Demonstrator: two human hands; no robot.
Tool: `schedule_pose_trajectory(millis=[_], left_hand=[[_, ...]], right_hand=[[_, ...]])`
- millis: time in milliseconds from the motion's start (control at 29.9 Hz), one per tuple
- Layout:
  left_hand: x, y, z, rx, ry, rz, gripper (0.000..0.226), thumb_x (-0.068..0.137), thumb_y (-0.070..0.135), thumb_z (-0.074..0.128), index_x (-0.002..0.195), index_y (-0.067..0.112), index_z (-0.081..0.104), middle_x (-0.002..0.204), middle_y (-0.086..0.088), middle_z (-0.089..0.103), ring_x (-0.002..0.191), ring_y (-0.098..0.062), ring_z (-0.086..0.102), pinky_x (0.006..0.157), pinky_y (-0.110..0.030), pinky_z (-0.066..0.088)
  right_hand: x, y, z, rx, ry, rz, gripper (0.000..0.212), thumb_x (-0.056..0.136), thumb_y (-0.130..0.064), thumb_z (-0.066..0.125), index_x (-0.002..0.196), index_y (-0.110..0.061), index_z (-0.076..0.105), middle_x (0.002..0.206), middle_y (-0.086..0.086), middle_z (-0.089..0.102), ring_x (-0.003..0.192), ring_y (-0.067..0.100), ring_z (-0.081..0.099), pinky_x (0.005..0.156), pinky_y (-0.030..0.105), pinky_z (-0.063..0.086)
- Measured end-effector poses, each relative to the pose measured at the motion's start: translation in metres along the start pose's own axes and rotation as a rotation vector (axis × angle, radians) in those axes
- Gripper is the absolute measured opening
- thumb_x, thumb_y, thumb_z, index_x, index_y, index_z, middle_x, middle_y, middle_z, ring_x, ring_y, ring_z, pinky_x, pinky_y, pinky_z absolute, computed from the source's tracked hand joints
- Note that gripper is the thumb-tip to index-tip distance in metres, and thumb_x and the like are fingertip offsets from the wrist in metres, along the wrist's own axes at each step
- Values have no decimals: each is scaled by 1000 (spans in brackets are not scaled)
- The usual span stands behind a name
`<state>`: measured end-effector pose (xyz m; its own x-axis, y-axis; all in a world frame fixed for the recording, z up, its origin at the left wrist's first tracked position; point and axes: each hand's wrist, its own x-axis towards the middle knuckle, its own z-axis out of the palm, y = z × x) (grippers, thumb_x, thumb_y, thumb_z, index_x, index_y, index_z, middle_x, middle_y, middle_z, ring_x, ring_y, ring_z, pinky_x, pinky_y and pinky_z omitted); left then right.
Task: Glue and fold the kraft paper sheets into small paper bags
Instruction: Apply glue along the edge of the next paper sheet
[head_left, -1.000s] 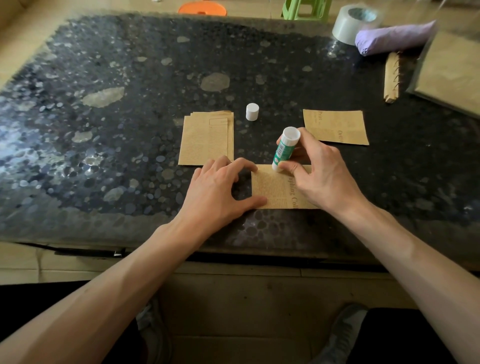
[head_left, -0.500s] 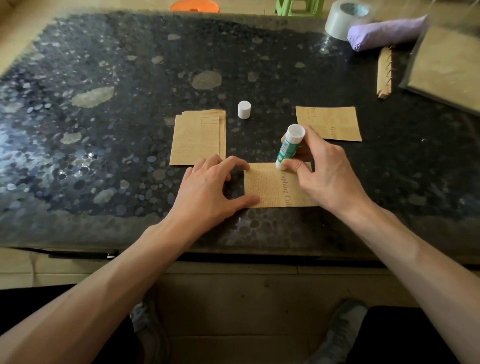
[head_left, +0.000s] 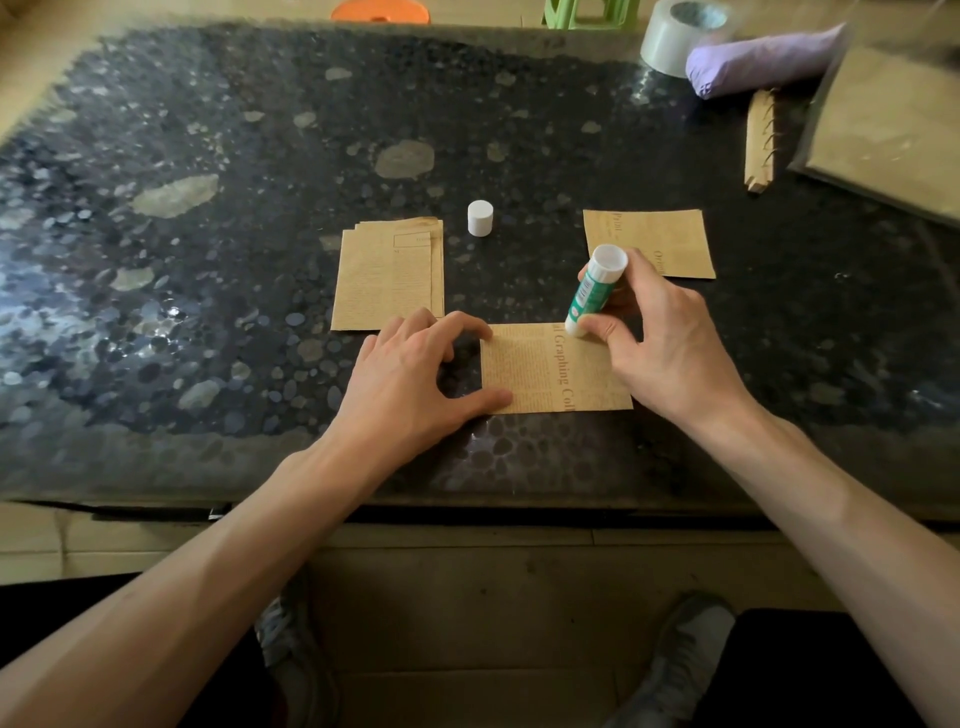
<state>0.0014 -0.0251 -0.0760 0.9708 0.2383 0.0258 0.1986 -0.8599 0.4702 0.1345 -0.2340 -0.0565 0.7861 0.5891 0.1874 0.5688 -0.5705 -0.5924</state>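
My right hand (head_left: 670, 348) gripped the glue stick (head_left: 592, 293); its tip had crept rightward along the far edge of the kraft sheet (head_left: 540, 371), close to the near edge of the table (head_left: 260, 156). Left hand (head_left: 410, 374), fingers spread, pinned its left side. Seam maybe half glued.

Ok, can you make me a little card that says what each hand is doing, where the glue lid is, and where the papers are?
Right hand: grips the tilted glue stick, with its lower end on the far edge of the printed sheet
Left hand: thumb and fingertip press the sheet's left edge
Lid: white cap is off, standing on the table
Other paper: stack at left, single sheet at right
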Motion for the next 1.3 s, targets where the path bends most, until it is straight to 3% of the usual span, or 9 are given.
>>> schedule_pose_trajectory(millis=[167, 501, 668, 935, 1069, 1203, 1303], left_hand=[[0, 0, 1, -3, 3, 5, 64, 72, 77, 61, 127, 46, 53, 91, 24, 39, 99, -7, 44, 88, -30, 32], [0, 1, 0, -3, 7, 5, 65, 72, 77, 59, 128, 45, 53, 93, 21, 40, 100, -7, 44, 89, -31, 32], [-1, 1, 0, -1, 13, 9, 64, 73, 77, 60, 127, 45, 53, 94, 20, 41, 99, -7, 45, 88, -30, 31], [-1, 1, 0, 2, 12, 6, 62, 73, 76, 62, 127, 45, 54, 92, 23, 39, 98, -8, 45, 87, -30, 31], [0, 1, 0, 4, 7, 3, 64, 72, 78, 60, 127, 46, 53, 94, 20, 42, 98, -8, 45, 88, -30, 31], [0, 1, 0, 2, 3, 2, 64, 72, 77, 61, 127, 45, 53, 97, 16, 46, 98, -8, 46, 88, -30, 32], [0, 1, 0, 10, 10, 5, 64, 72, 77, 62, 127, 46, 53, 96, 17, 45, 98, -8, 45, 87, -30, 31]], right_hand=[[-1, 3, -4, -6, 11, 19, 43, 96, -16, 75, 133, -13, 53, 117, -14, 54, 107, 0, 51, 75, -7, 37], [-4, 4, -11, -58, 19, 54, 44, 95, -17, 74, 133, -12, 53, 129, 5, 66, 119, 17, 61, 74, 0, 37], [-7, 5, -14, -72, 35, 51, 42, 95, -16, 74, 131, -10, 54, 126, 7, 68, 118, 24, 64, 88, 22, 45], [-6, 6, -18, -81, 23, 88, 45, 96, -15, 73, 135, -10, 51, 132, 6, 64, 124, 21, 60, 91, 21, 43], [-2, 11, -25, 77, 60, 183, 43, 97, -16, 71, 136, -16, 52, 124, -9, 57, 117, 6, 55, 93, 22, 47], [2, 16, -35, 330, 216, 280, 41, 97, -21, 73, 135, -17, 55, 128, -2, 64, 117, 7, 64, 98, 23, 54], [3, 12, -31, 461, 213, 299, 37, 95, -29, 76, 126, -17, 61, 118, -2, 68, 111, 7, 67, 95, 25, 56]])
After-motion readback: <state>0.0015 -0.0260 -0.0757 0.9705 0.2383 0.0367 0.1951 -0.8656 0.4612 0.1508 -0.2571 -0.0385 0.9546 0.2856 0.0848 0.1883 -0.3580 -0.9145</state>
